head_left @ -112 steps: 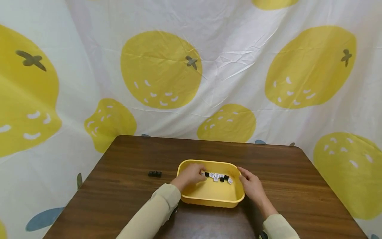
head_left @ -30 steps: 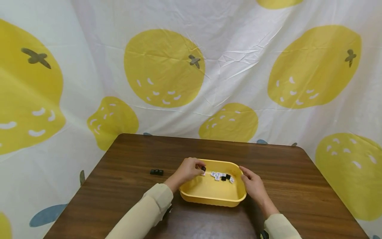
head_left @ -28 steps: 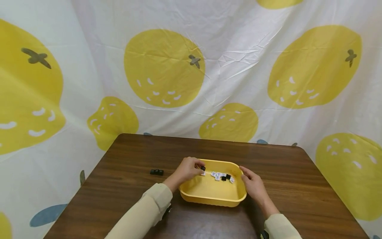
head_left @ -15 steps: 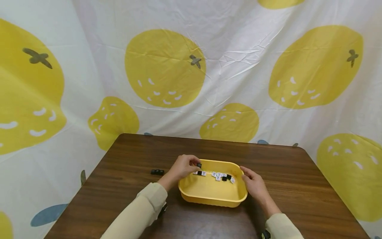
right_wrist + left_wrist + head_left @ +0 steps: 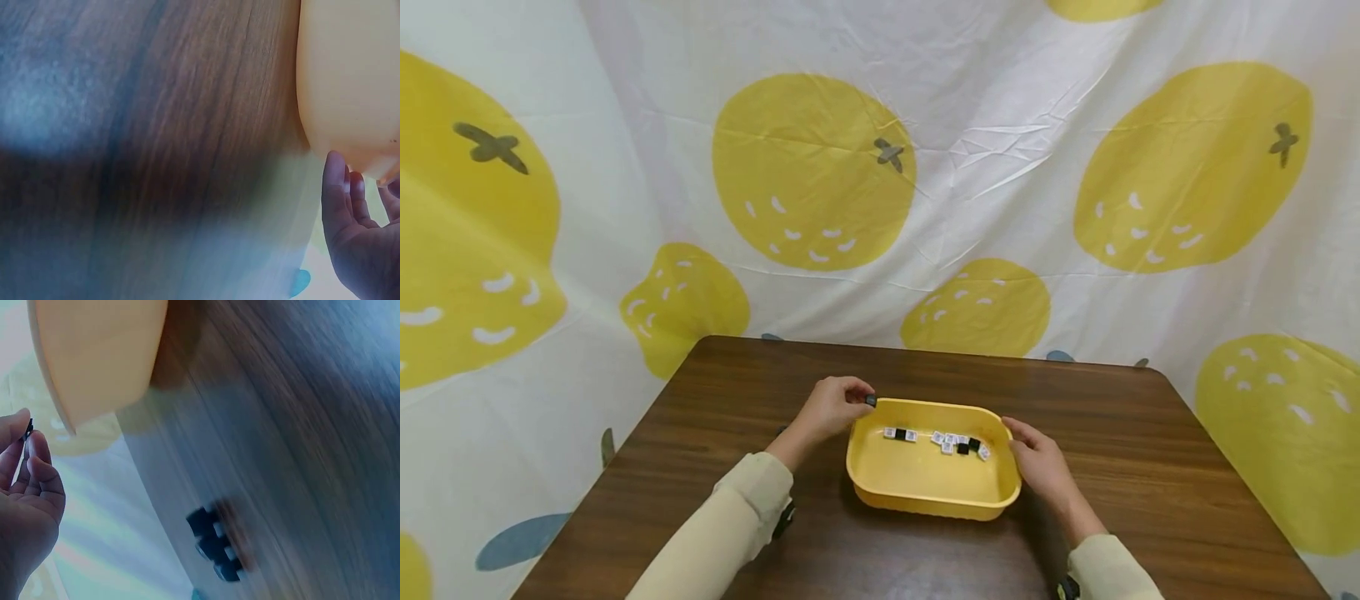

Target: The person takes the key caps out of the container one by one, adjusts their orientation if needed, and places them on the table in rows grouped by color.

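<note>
My left hand [image 5: 835, 406] is just past the far left corner of a yellow plastic tub [image 5: 934, 503], pinching a small black square piece [image 5: 870, 401] like a keycap between thumb and fingertips. In the left wrist view the black piece shows as a thin dark edge. My right hand [image 5: 1040, 460] holds the tub's right rim, thumb on the inner side and fingers outside. Inside the tub, a white, a black [image 5: 901, 435] and a white piece form a short row at left. Several white and black pieces [image 5: 950, 439] lie loosely grouped at right.
Left of the tub, a row of black pieces [image 5: 215, 544] sits on the dark wooden table [image 5: 730, 400]. My left wrist hides most of it in the head view. A lemon-print cloth [image 5: 977, 208] hangs behind the table.
My left hand has lifted a black piece from the tub's left part and carried it left and away over the rim, uncovering the short row. My right hand stays at the rim.
</note>
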Motion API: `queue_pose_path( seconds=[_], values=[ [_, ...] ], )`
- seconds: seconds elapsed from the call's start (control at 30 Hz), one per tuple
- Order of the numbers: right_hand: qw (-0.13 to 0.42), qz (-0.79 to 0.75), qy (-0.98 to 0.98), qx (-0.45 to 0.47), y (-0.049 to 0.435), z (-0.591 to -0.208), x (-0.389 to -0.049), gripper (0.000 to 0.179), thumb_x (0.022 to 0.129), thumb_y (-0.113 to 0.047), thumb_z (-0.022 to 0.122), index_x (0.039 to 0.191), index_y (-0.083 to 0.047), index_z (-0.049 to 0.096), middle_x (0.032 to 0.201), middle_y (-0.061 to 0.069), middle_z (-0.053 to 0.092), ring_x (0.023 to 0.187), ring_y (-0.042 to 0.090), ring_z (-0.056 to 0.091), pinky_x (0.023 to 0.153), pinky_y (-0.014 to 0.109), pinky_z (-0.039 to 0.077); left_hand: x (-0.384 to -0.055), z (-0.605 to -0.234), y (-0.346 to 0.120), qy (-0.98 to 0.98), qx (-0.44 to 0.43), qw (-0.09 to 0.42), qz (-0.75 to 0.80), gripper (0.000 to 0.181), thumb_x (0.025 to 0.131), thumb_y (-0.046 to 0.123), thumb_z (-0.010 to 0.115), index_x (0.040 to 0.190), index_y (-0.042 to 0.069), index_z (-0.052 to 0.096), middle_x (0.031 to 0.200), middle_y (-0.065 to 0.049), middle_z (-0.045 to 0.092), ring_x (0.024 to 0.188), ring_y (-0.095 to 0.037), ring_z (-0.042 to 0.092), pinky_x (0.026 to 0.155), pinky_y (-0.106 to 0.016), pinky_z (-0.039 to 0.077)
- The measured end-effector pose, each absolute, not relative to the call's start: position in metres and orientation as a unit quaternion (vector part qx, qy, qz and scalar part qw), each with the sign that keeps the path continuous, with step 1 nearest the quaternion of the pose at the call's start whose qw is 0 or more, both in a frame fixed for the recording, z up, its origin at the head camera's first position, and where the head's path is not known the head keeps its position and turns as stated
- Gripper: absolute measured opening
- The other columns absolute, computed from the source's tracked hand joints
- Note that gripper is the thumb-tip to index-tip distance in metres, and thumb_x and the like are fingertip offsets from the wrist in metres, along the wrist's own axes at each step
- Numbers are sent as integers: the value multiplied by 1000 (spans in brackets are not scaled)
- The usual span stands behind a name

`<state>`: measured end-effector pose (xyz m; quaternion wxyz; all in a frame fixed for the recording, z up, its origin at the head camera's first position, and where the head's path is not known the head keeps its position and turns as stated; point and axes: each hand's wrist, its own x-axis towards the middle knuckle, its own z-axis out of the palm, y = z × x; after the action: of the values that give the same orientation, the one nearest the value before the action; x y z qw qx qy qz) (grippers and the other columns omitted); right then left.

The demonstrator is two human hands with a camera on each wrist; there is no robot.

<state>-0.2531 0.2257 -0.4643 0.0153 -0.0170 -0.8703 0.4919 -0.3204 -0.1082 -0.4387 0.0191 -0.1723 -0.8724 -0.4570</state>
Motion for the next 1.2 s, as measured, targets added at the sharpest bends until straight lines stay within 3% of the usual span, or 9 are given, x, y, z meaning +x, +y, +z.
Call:
queue_pose_path(
  seconds=[0.33, 0.57, 0.87, 1.2],
  values=[
    [18, 488, -872, -18, 227, -465, -252, 44, 102, -9, 43, 144, 2, 48, 144, 28, 45, 133, 43, 42, 106, 56, 36, -323, -440, -140, -877, -136, 46, -459, 19, 83, 7, 77, 101, 5, 74, 84, -1, 68, 76, -15, 61, 69, -30, 51],
    [24, 489, -872, -15, 228, -465, -251, 43, 101, -8, 44, 142, 3, 49, 144, 29, 46, 133, 43, 42, 107, 57, 35, -323, -446, -178, -891, -102, 47, -439, 21, 88, 12, 75, 107, 4, 73, 89, -2, 67, 81, -17, 61, 73, -35, 52],
    [20, 490, -871, -20, 227, -464, -251, 43, 102, -8, 45, 143, 3, 49, 144, 29, 45, 132, 43, 43, 104, 56, 38, -320, -462, -229, -914, -71, 26, -400, 22, 90, 12, 72, 110, 2, 71, 96, -6, 69, 90, -23, 63, 78, -41, 52],
    [23, 494, -869, -21, 228, -465, -251, 42, 101, -7, 46, 142, 2, 50, 144, 28, 46, 132, 42, 43, 105, 56, 37, -314, -479, -251, -920, -66, -24, -386, 21, 87, 8, 73, 106, 0, 71, 91, -6, 65, 85, -22, 58, 74, -39, 49]
  ],
)
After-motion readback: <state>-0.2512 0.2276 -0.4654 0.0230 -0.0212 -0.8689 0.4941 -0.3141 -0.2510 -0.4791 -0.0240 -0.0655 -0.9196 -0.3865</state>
